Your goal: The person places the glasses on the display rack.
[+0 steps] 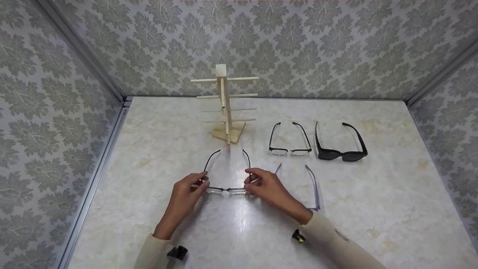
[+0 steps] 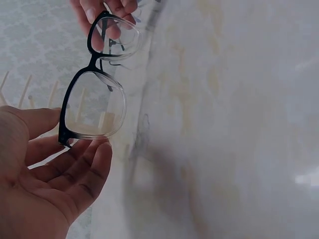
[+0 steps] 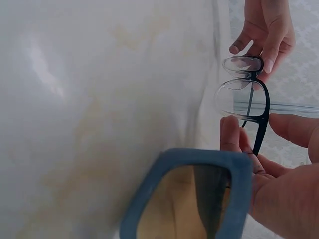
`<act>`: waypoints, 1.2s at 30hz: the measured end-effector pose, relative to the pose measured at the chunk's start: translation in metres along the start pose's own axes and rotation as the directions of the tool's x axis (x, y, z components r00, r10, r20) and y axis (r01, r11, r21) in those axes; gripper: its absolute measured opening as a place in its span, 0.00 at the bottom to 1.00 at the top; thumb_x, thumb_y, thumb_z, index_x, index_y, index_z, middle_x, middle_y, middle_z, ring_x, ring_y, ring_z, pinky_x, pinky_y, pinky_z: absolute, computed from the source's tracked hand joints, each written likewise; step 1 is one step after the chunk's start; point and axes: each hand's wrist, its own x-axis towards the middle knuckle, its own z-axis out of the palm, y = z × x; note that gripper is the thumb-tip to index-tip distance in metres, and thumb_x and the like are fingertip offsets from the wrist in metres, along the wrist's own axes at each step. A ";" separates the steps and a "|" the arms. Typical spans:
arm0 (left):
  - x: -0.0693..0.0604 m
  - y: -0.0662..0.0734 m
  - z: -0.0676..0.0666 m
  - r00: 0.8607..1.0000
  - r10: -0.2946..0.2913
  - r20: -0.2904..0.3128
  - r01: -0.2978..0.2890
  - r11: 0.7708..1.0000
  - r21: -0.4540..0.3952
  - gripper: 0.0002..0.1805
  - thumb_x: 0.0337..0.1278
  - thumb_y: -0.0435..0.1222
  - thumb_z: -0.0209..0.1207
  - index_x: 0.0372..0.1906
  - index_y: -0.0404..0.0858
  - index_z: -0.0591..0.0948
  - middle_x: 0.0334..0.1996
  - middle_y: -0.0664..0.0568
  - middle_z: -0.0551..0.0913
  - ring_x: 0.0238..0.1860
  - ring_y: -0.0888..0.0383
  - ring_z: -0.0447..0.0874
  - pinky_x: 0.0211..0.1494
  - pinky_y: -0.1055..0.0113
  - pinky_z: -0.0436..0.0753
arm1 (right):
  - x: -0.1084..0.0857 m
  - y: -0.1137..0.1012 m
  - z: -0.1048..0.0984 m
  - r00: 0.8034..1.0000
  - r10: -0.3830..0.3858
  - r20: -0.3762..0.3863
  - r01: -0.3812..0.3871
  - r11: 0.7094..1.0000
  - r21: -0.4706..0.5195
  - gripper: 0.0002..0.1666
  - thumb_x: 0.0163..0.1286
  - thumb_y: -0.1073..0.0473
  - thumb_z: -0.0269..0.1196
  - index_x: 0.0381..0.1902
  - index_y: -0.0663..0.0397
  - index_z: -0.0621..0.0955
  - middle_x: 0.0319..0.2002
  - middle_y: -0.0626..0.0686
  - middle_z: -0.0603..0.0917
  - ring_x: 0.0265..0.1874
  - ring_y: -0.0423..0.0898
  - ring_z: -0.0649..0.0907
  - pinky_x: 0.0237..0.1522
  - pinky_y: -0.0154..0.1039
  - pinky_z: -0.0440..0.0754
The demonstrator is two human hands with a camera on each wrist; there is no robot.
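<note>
A pair of eyeglasses (image 1: 225,189) with a black upper rim and clear lower rim is held up in front of me, temples unfolded and pointing away. My left hand (image 1: 185,192) pinches its left end near the hinge; my right hand (image 1: 269,187) pinches the right end. The left wrist view shows the left thumb and fingers at the corner of the black rim (image 2: 66,107). Under my right forearm, partly hidden, lie blue-framed glasses (image 1: 316,190); their thick blue rim (image 3: 202,157) and tinted lens appear close up in the right wrist view.
Beyond the held eyeglasses stands a wooden display rack (image 1: 226,101) with several pegs on both sides. To its right, dark-browed eyeglasses (image 1: 289,151) and black sunglasses (image 1: 341,155) lie unfolded on the marbled white table (image 1: 392,209). Patterned walls (image 1: 298,48) enclose the back and sides.
</note>
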 end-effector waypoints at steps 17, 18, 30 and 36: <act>0.010 0.017 0.006 0.999 0.026 -0.024 -0.027 0.998 -0.048 0.26 0.69 0.29 0.74 0.69 0.29 0.84 0.53 0.40 0.89 0.49 0.52 0.92 0.51 0.62 0.93 | 0.003 -0.011 -0.022 0.999 0.025 -0.028 -0.023 0.997 0.069 0.39 0.75 0.72 0.67 0.81 0.74 0.68 0.56 0.75 0.83 0.50 0.65 0.91 0.49 0.58 0.94; 0.010 0.017 0.007 0.999 0.024 -0.026 -0.026 0.998 -0.055 0.26 0.69 0.29 0.74 0.69 0.29 0.84 0.53 0.41 0.89 0.49 0.53 0.92 0.51 0.62 0.93 | 0.003 -0.011 -0.023 0.999 0.022 -0.030 -0.019 0.997 0.072 0.40 0.75 0.71 0.68 0.81 0.74 0.68 0.56 0.75 0.83 0.49 0.63 0.91 0.48 0.58 0.94; 0.017 0.018 0.011 0.998 0.040 -0.048 -0.046 0.991 -0.127 0.26 0.68 0.29 0.74 0.69 0.33 0.85 0.53 0.39 0.88 0.49 0.51 0.92 0.51 0.64 0.92 | 0.009 -0.013 -0.032 0.997 -0.006 -0.083 0.008 1.000 0.023 0.41 0.74 0.72 0.71 0.80 0.72 0.70 0.53 0.73 0.87 0.45 0.50 0.91 0.43 0.33 0.90; 0.022 0.023 0.012 0.998 0.048 -0.038 -0.052 0.992 -0.118 0.28 0.68 0.28 0.74 0.71 0.33 0.84 0.55 0.37 0.87 0.50 0.52 0.91 0.53 0.61 0.92 | 0.011 -0.016 -0.035 0.991 -0.041 -0.127 0.037 0.999 -0.034 0.41 0.73 0.70 0.73 0.80 0.68 0.72 0.53 0.71 0.88 0.49 0.55 0.90 0.45 0.29 0.87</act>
